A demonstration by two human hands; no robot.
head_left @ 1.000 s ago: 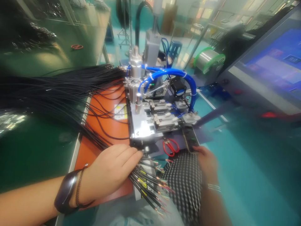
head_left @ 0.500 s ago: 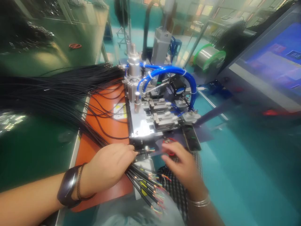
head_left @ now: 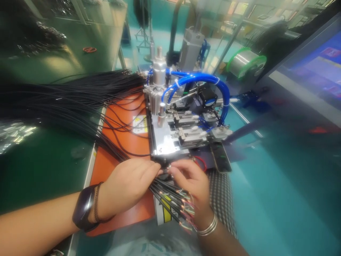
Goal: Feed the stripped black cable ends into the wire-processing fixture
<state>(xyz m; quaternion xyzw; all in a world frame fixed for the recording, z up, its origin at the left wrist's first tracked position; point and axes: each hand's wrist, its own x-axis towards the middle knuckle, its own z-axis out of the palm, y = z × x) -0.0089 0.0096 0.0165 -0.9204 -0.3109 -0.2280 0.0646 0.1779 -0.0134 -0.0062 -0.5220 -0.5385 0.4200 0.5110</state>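
My left hand is closed around a bundle of black cables, with one cable held apart at its fingertips. The cables' stripped ends fan out below my right hand, showing thin coloured wires. My right hand meets the left and pinches the bared wire end of that single cable. Both hands are at the front edge of a metal machine with clamps and blue air hoses. My fingers partly hide the cable tip.
Long black cables run left across an orange board. Right of the machine lie a phone and a red loop-shaped handle. A green-rimmed wire spool stands behind, near a lit screen.
My right hand has moved left to the left hand's fingertips and closed from open fingers to a pinch on the wire end. The left hand keeps its hold. The view has shifted slightly.
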